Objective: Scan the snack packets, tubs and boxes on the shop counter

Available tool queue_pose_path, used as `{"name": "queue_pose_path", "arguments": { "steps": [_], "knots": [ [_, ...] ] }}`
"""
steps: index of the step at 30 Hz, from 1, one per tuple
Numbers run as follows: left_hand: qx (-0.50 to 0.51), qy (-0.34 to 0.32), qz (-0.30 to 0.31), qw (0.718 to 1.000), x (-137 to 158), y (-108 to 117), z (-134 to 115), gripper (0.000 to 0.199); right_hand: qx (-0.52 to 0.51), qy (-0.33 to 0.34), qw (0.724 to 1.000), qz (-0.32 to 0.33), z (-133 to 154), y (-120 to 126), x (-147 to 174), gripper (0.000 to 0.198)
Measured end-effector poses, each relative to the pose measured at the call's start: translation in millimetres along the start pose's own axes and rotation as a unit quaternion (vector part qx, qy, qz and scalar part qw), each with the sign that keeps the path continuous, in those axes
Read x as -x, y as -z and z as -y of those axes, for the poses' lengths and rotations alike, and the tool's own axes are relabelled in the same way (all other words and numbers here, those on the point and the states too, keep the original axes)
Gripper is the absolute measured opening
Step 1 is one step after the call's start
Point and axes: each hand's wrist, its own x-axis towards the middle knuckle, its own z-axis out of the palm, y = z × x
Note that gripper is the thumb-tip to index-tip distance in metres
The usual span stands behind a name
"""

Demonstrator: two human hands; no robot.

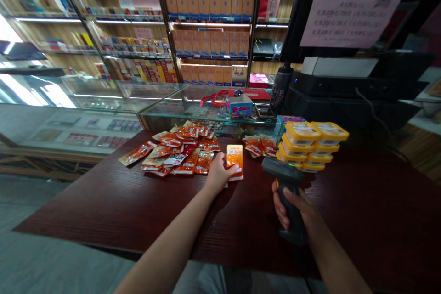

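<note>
My left hand (219, 175) is closed on an orange snack packet (234, 156), its barcode side turned up toward me just above the table. In my right hand (303, 204) is a dark barcode scanner (291, 193), fingers wrapped round its handle and a small green light lit on top. The scanner's head points left, toward the packet. Beside my left hand lies a loose heap of similar orange packets (186, 147). A smaller group of packets (255, 145) rests farther back, between the held packet and the yellow tubs.
Stacked yellow-lidded tubs (303, 133) stand behind the scanner. Past the dark wooden table (113, 206) is a glass display counter (161, 105) with a small colourful box (240, 106) on it. A monitor bearing a pink paper notice (354, 9) rises at right. Stocked shelves line the back.
</note>
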Motion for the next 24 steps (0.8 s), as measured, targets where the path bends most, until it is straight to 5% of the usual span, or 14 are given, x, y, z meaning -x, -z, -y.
{"name": "queue_pose_path", "arguments": {
  "steps": [8,13,19,24],
  "knots": [
    [0.060,0.020,-0.004,0.998,-4,-3,11,0.034,0.007,0.004,1.000,-0.005,-1,3,-3,0.028],
    [0.181,0.052,0.000,0.982,-4,-2,9,0.034,-0.008,0.014,1.000,-0.010,-2,4,-5,0.028],
    [0.323,0.144,0.024,0.935,-13,-3,-12,0.038,-0.016,0.026,0.999,-0.014,-4,6,-6,0.028],
    [0.277,0.208,-0.014,0.938,-45,-29,-33,0.040,-0.019,0.027,0.999,-0.017,-5,8,-8,0.029]
  ]
}}
